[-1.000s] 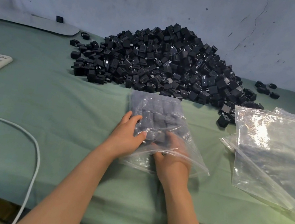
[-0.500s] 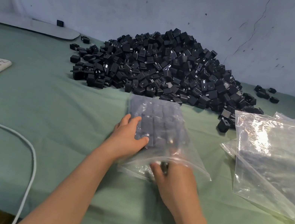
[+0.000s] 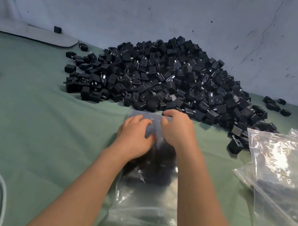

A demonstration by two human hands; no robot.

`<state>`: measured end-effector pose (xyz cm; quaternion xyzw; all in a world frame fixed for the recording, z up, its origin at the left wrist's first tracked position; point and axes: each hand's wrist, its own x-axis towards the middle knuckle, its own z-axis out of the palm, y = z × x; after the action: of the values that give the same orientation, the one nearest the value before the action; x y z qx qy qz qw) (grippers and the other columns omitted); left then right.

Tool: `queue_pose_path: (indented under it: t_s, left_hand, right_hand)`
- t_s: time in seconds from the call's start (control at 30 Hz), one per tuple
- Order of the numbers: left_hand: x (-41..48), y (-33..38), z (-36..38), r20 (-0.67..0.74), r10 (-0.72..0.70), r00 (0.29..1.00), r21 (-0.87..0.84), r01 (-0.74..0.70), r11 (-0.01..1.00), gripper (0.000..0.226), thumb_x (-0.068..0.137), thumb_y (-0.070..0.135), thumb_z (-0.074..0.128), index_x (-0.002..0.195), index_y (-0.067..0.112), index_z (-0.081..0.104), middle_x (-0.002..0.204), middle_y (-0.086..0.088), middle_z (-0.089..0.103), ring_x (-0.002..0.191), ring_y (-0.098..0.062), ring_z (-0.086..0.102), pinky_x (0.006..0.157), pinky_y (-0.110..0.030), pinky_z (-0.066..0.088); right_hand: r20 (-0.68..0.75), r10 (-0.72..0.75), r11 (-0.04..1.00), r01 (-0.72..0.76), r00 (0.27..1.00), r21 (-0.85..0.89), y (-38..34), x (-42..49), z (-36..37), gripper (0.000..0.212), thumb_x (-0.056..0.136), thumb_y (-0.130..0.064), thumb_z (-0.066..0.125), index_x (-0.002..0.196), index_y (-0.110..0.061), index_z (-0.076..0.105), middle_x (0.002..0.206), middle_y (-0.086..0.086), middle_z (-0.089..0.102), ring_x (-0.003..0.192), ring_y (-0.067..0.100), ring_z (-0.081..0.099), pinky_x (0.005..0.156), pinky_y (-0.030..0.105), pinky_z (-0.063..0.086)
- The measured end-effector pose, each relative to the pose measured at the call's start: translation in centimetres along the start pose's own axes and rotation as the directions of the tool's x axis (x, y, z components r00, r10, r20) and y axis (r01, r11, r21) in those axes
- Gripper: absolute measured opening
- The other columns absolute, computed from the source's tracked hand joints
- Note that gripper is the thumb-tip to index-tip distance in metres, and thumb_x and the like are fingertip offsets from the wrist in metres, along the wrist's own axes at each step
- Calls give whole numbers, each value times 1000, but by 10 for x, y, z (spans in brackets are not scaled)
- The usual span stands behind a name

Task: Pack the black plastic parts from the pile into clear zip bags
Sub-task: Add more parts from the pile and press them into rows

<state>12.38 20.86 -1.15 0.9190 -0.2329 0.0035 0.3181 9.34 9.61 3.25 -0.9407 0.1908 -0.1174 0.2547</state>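
Filled zip bag (image 3: 145, 202): left hand (image 3: 134, 132) and right hand (image 3: 177, 132) have moved from near end to far edge, both pinching it. Sealing judged underway.

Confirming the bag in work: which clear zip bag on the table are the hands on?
The centre bag between the forearms; left hand and right hand are on its far end. The bags at right lie untouched.
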Motion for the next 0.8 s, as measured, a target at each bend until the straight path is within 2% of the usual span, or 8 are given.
queue_pose_path:
  t_s: [0.1,0.2,0.3,0.47,0.57,0.7,0.73,0.8]
  left_hand:
    - [2,-8,8,-9,-28,1000,-19,28,999,48,93,35,50,137,17,44,154,-9,25,143,-26,15,115,-39,17]
    - [3,-13,14,-47,-50,998,-85,46,995,47,93,34,51,137,18,44,155,-8,21,143,-25,11,116,-39,16]
    - [5,-13,14,-96,-68,993,-135,55,989,45,92,32,51,135,19,46,154,-9,21,143,-20,9,116,-35,14]
    - [6,-14,13,-121,-99,988,-159,79,984,42,93,30,51,133,18,48,154,-10,22,142,-22,11,116,-37,14]
    - [5,-14,13,-139,-96,986,-154,74,985,42,92,30,51,132,18,48,153,-10,23,142,-22,12,116,-35,14]
    - [6,-14,12,-200,-81,976,-177,46,983,38,92,26,52,129,15,51,149,-10,32,139,-23,21,112,-30,15]
    - [6,-14,10,-232,-73,970,-196,27,980,37,93,25,52,128,14,52,145,-9,37,137,-24,26,109,-28,17]
    - [6,-11,6,-308,-72,949,-281,-18,960,32,94,21,51,124,11,54,134,-7,49,125,-21,42,101,-22,26]
  right_hand:
    - [39,75,992,-70,996,-110,1,41,29,40,98,-41,40,134,-28,51,141,14,44,130,35,38,109,42,29]
    - [57,217,955,-199,975,-219,2,61,42,48,96,-55,31,137,-35,47,146,13,36,136,34,28,112,49,19]
    - [25,310,919,-293,950,-265,2,72,48,53,96,-58,26,137,-33,48,147,15,32,136,33,22,109,50,18]
    - [-1,323,898,-307,946,-314,-1,76,56,53,95,-58,27,137,-32,46,144,18,36,135,35,22,109,52,18]
    - [-7,324,908,-313,946,-278,0,77,56,53,95,-57,29,137,-29,44,143,19,39,137,37,23,111,55,12]
    - [-82,275,945,-285,958,-158,0,72,45,48,96,-53,34,136,-28,41,139,17,47,136,37,27,113,55,8]
    - [-106,236,963,-247,966,-110,-2,70,39,44,96,-51,36,134,-30,41,135,15,51,134,36,31,113,53,12]
    - [-118,113,993,-107,987,57,-7,61,22,35,95,-45,42,127,-31,46,120,4,60,120,30,46,106,44,30]
